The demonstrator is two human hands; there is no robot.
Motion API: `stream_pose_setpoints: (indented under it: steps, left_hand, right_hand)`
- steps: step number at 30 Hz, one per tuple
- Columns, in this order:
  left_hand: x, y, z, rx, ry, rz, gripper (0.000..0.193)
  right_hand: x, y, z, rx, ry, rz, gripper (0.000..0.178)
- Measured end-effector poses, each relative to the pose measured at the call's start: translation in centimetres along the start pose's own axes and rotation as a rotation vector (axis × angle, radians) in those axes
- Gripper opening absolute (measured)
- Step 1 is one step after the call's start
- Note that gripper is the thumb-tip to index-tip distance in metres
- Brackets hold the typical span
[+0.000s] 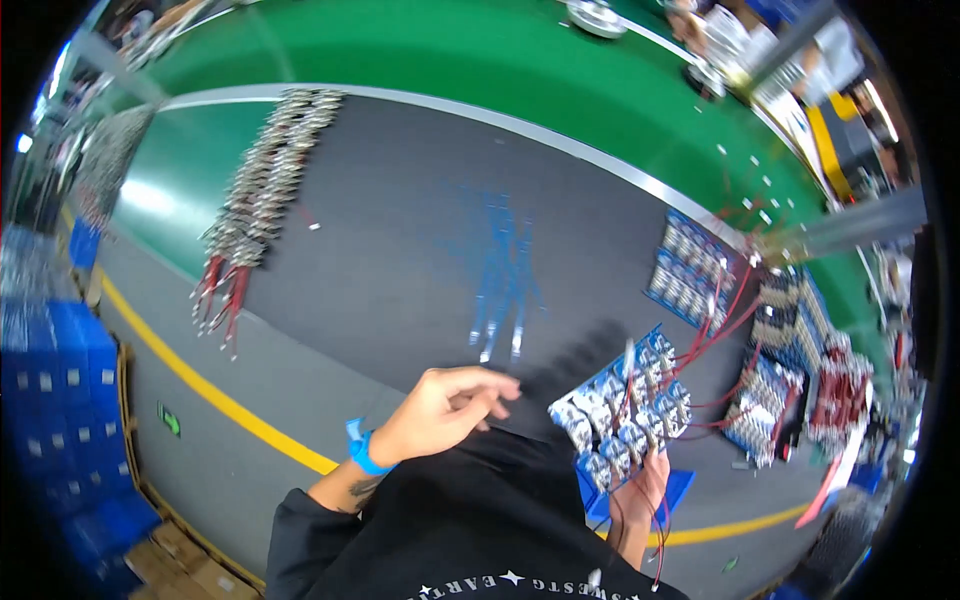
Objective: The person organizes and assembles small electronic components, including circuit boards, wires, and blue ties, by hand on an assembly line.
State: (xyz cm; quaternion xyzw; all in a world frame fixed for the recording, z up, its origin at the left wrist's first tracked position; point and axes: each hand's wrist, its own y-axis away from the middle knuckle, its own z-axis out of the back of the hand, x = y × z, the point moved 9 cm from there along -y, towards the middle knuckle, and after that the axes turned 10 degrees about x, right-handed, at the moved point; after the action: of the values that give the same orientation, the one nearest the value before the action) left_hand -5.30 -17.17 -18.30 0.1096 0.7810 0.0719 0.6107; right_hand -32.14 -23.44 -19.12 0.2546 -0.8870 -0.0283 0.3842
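Blue boxes [50, 400] are stacked at the far left, beside a grey floor marked by a yellow line [200, 385]. On the dark mat [400, 230] of the worktop, a long row of silver parts [268, 170] with red wires is laid out diagonally at the upper left, and a few thin blue strips [500, 270] are seen near the middle. The left hand [445, 405], ringed at the wrist by a blue band [365, 452], is held over the near edge of the mat with its fingers loosely curled and nothing gripped. Just to its right, a blue tray [625, 400] filled with small silver cells and trailing red wires is held up at a tilt above the mat. The tray is gripped from below by the right hand [640, 490], which is largely hidden behind it, so that only the lower part of the hand and the wrist are shown. A second blue tray [690, 268] of cells is laid flat on the mat further right, joined by red wires to several more packs [790, 370] crowded at the right edge of the worktop. A green belt [520, 60] is run along behind the mat.
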Motion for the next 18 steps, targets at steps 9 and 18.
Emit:
stream_pose_setpoints:
  steps: [9,18]
  left_hand:
    - [1.7,1.0,1.4,-0.152,0.525,-0.091,0.036]
    - [3.1,2.1,3.3,-0.378,0.769,-0.185,0.042]
  right_hand:
    - [-4.9,-5.8,-10.2,0.532,0.723,-0.222,0.035]
    - [-8.2,-9.1,-11.3,0.248,0.682,-0.225,0.045]
